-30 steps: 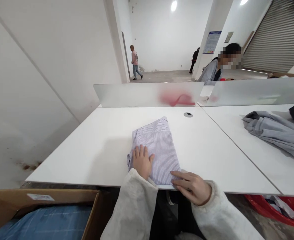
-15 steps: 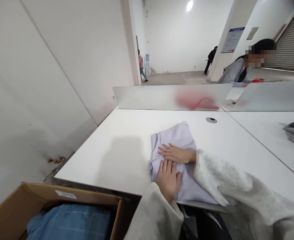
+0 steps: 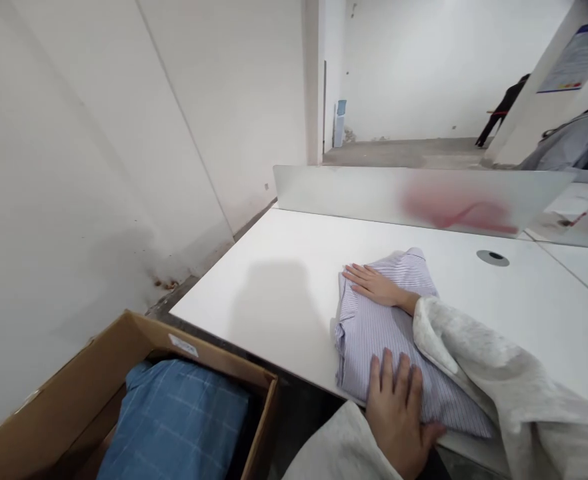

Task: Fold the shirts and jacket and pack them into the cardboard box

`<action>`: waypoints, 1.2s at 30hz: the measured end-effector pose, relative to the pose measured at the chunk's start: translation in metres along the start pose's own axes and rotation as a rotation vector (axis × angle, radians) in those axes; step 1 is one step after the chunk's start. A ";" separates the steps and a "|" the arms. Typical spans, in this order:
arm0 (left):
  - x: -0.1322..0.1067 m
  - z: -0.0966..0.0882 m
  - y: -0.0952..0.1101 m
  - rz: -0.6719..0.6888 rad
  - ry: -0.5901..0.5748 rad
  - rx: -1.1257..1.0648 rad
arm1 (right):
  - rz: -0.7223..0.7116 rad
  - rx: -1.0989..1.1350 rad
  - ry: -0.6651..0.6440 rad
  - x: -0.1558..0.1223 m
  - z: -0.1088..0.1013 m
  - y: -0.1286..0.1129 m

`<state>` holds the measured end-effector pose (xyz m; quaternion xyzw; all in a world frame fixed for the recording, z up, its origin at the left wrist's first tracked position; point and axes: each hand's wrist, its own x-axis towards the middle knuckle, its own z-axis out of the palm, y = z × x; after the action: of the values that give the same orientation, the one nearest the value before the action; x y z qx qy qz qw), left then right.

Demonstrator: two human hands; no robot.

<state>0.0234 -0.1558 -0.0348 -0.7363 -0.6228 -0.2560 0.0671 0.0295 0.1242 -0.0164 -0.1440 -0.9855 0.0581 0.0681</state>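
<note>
Here, a folded pinstriped shirt (image 3: 374, 337) lies near the front edge of a white desk (image 3: 254, 313). The right hand (image 3: 379, 285) rests open and flat across its upper part, fingers pointing left. The left hand (image 3: 399, 417) lies open on the near end, fingers spread; neither hand grips. A pale fleecy sleeve (image 3: 494, 373) drapes over the shirt's right side. The cloth looks light, thin and soft, likely to slump if lifted by one edge; flat support beneath the folds, from both sides, seems the surest hold. Below the desk edge, an open cardboard box (image 3: 199, 353) holds blue checked cloth (image 3: 174, 420).
</note>
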 end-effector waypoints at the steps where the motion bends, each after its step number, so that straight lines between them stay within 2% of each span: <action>1: -0.004 -0.001 0.003 0.012 0.010 0.006 | 0.010 0.004 0.015 0.002 0.002 0.001; 4: -0.009 -0.004 0.005 -0.007 0.025 -0.001 | 0.051 0.035 0.031 0.009 0.002 0.002; 6: -0.007 -0.007 0.005 -0.050 0.014 -0.030 | 0.082 0.084 -0.003 0.008 -0.002 -0.001; 9: 0.002 -0.010 0.011 -0.140 -0.014 -0.068 | 0.051 0.193 -0.094 -0.010 -0.017 -0.010; 12: 0.021 -0.010 0.023 -0.166 -0.017 -0.091 | -0.081 0.258 -0.113 -0.049 -0.035 -0.021; 14: 0.035 -0.008 0.031 -0.108 0.013 -0.098 | -0.143 0.267 -0.043 -0.082 -0.045 -0.025; 16: 0.049 -0.002 0.037 -0.031 0.038 -0.098 | -0.137 0.282 0.076 -0.116 -0.048 -0.025; 19: 0.060 0.009 0.042 0.041 0.030 -0.090 | -0.081 0.309 0.204 -0.162 -0.042 -0.021; 21: 0.062 0.016 0.042 0.066 0.004 -0.082 | -0.062 0.301 0.197 -0.184 -0.031 -0.021; 23: 0.061 0.019 0.042 0.082 -0.026 -0.086 | -0.040 0.269 0.143 -0.194 -0.020 -0.022; 27: 0.058 0.018 0.041 0.071 -0.076 -0.116 | 0.035 0.164 0.062 -0.184 -0.011 -0.014; 36: 0.057 0.018 0.045 0.028 -0.141 -0.110 | 0.182 0.084 0.020 -0.115 -0.021 0.049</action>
<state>0.0770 -0.1076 -0.0136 -0.7637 -0.6007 -0.2362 -0.0139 0.1556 0.1396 -0.0161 -0.2306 -0.9643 0.1042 0.0784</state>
